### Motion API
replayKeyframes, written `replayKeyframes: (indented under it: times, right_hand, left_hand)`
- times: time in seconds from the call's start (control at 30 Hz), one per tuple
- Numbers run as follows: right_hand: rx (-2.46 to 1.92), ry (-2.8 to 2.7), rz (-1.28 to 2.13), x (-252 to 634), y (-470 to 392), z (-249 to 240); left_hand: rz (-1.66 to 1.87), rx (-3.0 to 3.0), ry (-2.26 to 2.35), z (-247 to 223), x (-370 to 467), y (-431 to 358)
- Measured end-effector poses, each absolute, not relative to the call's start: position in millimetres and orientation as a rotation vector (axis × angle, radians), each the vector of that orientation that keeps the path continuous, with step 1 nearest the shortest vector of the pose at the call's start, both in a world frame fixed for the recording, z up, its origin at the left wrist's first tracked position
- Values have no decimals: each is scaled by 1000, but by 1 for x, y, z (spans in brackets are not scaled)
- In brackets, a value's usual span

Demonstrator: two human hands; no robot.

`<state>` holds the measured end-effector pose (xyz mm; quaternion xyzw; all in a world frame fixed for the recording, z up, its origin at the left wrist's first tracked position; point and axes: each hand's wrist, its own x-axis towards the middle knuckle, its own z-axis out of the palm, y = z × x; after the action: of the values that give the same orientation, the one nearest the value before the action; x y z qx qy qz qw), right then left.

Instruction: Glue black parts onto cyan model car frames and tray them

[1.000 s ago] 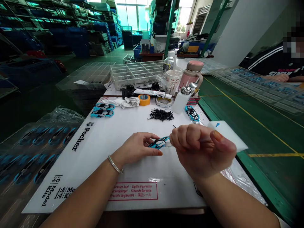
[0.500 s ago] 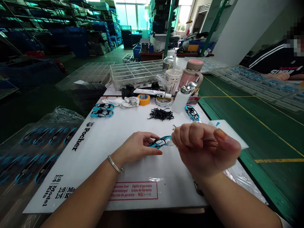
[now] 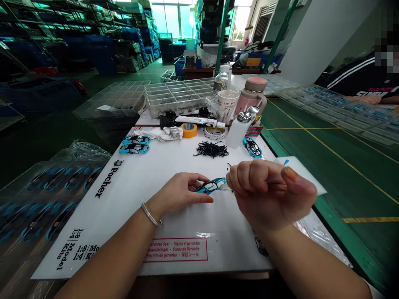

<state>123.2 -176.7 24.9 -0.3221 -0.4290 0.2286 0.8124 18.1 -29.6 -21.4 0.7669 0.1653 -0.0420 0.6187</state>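
On the white board, my left hand (image 3: 181, 192) grips the left end of a blue-and-black model car body (image 3: 210, 187) between its thumb and fingers. My right hand (image 3: 271, 191) is curled closed, raised at the car body's right end, which it partly hides. A small whitish tip (image 3: 223, 187) shows beside the curled fingers, against the car body. Whatever the right fist holds is hidden behind its fingers. Just beyond the hands lies a pile of small black parts (image 3: 212, 149).
Similar blue parts lie at the board's left (image 3: 134, 148) and right (image 3: 252, 147). A white bottle (image 3: 238, 131), orange tape roll (image 3: 188, 130), white tube (image 3: 199, 121) and pink flask (image 3: 251, 97) stand or lie behind. Filled clear trays (image 3: 52, 178) are at left; a co-worker (image 3: 358, 83) sits at right.
Almost nothing differs. Both hands and the car body keep the same place, with only a very slight shift of the view.
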Motion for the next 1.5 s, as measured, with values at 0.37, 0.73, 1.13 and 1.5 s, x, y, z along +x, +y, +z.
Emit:
replayKeyframes:
  times: [0.37,0.73,1.13,1.5]
  right_hand:
    - [-685,-931,474,124,-175,24]
    - [-717,-1002,497,121,-179,24]
    - [-686,-988,482,124,-177,23]
    - [-678,-986,504,125,-178,22]
  left_hand:
    - [-101,1769,391,-22,18,-29]
    - [-90,1750,393,-21,19,-29]
    - [-99,1714,381,-18,18,-30]
    - [-113,1714,383,-21,18,-28]
